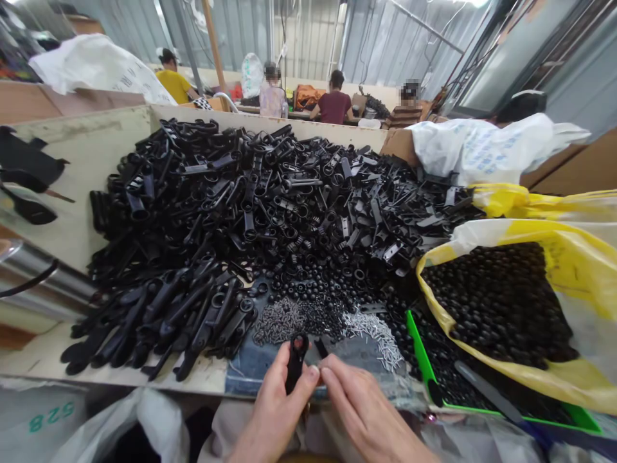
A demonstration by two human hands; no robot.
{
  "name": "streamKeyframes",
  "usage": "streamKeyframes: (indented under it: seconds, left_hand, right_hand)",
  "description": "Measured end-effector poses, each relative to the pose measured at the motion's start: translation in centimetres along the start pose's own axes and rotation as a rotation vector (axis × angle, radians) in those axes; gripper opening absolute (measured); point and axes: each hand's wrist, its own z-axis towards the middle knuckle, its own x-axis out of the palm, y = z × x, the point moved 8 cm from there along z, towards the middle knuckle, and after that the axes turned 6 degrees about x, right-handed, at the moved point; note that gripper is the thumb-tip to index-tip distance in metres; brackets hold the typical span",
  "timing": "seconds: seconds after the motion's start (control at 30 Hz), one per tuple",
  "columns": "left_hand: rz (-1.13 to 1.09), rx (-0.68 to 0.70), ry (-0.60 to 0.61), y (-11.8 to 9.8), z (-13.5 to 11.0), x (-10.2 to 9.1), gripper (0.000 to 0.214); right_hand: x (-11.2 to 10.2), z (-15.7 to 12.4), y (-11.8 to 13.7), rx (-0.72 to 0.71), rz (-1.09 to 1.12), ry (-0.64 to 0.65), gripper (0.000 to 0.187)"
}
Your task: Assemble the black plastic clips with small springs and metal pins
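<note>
My left hand (274, 405) is closed around a long black plastic part (295, 360) with a ring at its top, held upright at the near edge of the table. Beside it, my right hand (359, 402) has its fingers pinched together against the left thumb and the part; what it pinches is too small to name. Just beyond the hands lie small heaps of dark screws (279, 321) and silvery pins (376, 331). A big pile of black plastic parts (250, 212) covers the table behind them.
A yellow bag (569, 270) full of small black round pieces sits at the right, over a green tray (419, 350). White sacks (482, 148) lie at the back right and back left. A metal tube (33, 270) enters from the left. Several people sit at a far table.
</note>
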Motion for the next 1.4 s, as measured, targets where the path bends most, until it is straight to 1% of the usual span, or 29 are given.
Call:
streamKeyframes:
  seconds: [0.03,0.07,0.13,0.2,0.27,0.3,0.43,0.57,0.67,0.77,0.87,0.97,1.07,1.2,1.33,1.4]
  left_hand:
    - [0.032,0.026,0.01,0.2,0.3,0.1,0.058]
    - [0.061,0.041,0.015,0.5,0.5,0.2,0.058]
    - [0.102,0.042,0.024,1.1,0.7,0.2,0.059]
    - [0.126,0.036,0.048,1.4,0.6,0.2,0.058]
    - [0.134,0.036,0.077,1.4,0.4,0.2,0.054]
    - [0.134,0.037,0.088,1.4,0.3,0.2,0.051]
    - [0.139,0.015,0.103,1.8,0.0,-0.3,0.047]
    - [0.085,-0.082,0.119,3.0,-0.2,-0.5,0.055]
    - [0.004,-0.131,0.096,3.2,-0.5,-0.3,0.065]
    - [-0.033,-0.154,0.083,2.7,-0.8,0.2,0.067]
    - [0.007,-0.161,0.122,2.3,-0.9,0.6,0.067]
    - [0.033,-0.158,0.132,2.6,-0.7,0.5,0.068]
    - [0.03,-0.169,0.073,3.5,-0.7,-0.2,0.07]
    - [0.019,-0.193,-0.032,4.8,-0.9,-0.9,0.074]
    - [0.083,-0.152,-0.124,4.6,-0.8,-1.5,0.067]
    - [0.104,-0.148,-0.128,4.1,-0.7,-1.4,0.063]
  right_hand:
    - [0.4,-0.3,0.0,0.003,0.052,0.019,0.04]
    - [0.8,-0.4,-0.3,0.041,0.113,0.037,0.044]
    - [1.7,-0.3,-1.2,0.185,0.276,0.116,0.051]
    - [2.6,-0.1,-1.5,0.335,0.479,0.242,0.056]
    - [3.3,0.1,-1.1,0.409,0.674,0.369,0.058]
    - [3.4,0.1,-0.9,0.431,0.754,0.411,0.058]
    - [4.0,-0.2,-1.2,0.529,0.967,0.476,0.057]
    - [5.2,-1.1,-1.6,0.655,1.15,0.54,0.051]
    - [5.9,-1.4,-1.4,0.729,1.322,0.547,0.046]
    - [6.5,-1.5,-1.1,0.764,1.477,0.554,0.046]
    - [6.9,-1.6,-0.6,0.77,1.551,0.599,0.046]
    - [6.9,-1.8,-0.6,0.81,1.565,0.604,0.047]
    - [6.8,-2.1,-0.7,0.857,1.542,0.59,0.046]
    - [7.1,-2.6,-1.2,0.873,1.542,0.536,0.046]
    - [8.0,-3.0,-1.5,0.903,1.595,0.491,0.048]
    - [8.2,-3.0,-1.5,0.924,1.631,0.435,0.05]
